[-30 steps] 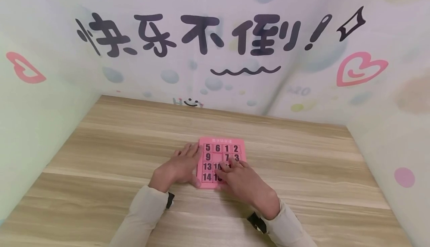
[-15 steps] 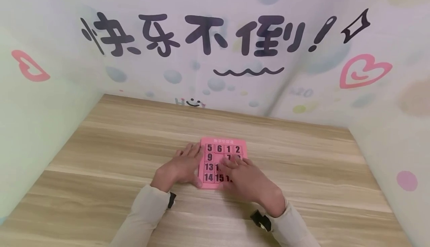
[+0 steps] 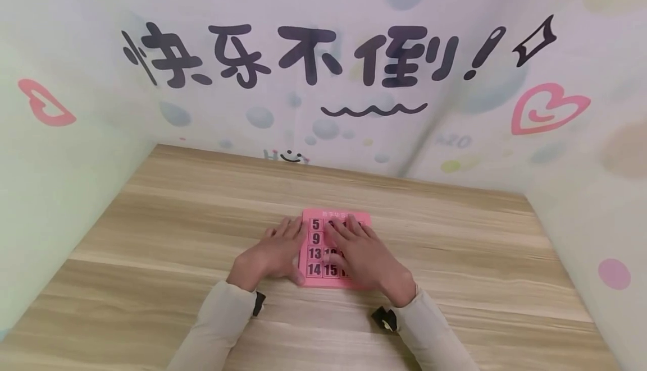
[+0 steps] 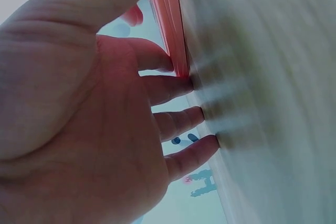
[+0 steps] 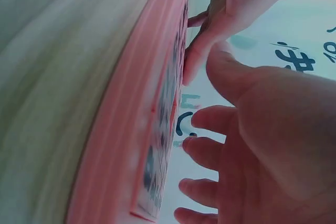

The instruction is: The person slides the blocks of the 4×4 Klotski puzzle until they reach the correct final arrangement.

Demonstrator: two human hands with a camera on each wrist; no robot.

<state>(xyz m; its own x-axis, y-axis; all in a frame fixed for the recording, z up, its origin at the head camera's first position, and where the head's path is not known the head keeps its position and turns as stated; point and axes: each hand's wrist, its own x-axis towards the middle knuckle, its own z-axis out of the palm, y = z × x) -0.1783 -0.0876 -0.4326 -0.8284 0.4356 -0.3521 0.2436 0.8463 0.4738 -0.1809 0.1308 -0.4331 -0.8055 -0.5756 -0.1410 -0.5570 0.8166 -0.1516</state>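
A pink number sliding puzzle (image 3: 328,283) lies flat on the wooden table in the head view. Tiles 5, 9, 13 and 14 show in its left column, with 15 beside 14. My left hand (image 3: 273,253) rests against the left side, thumb by the near corner; in the left wrist view its index finger meets the pink edge (image 4: 170,24) and other fingertips touch the table. My right hand (image 3: 368,259) stretches over the right part, covering several tiles. The right wrist view shows that hand's fingertips (image 5: 197,150) spread just off the tile face.
The wooden table (image 3: 151,259) reaches out on all sides of the puzzle. Behind it hangs a white printed backdrop (image 3: 283,124) with black characters, and pale side walls (image 3: 45,191) stand left and right.
My right hand has moved away from me up the puzzle, from the middle rows to over the top row, hiding tiles seen before. My left hand keeps its place at the left edge.
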